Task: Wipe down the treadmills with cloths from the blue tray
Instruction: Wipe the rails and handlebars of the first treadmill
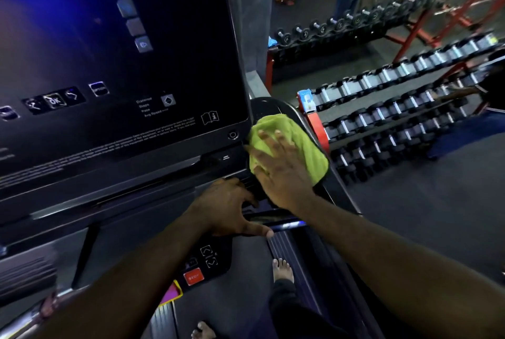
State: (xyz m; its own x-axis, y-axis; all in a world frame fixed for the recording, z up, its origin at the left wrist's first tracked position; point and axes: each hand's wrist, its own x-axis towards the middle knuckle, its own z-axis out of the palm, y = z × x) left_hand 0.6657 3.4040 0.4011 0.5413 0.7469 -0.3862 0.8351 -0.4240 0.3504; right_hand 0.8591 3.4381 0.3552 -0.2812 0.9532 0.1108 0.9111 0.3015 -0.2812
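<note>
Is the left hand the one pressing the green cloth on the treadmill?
No, the right hand presses the green cloth with flat fingers; the left hand holds no cloth.

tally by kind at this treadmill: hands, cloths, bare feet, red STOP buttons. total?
left hand: 1
right hand: 1
green cloth: 1
bare feet: 2
red STOP button: 1
Total: 6
</note>
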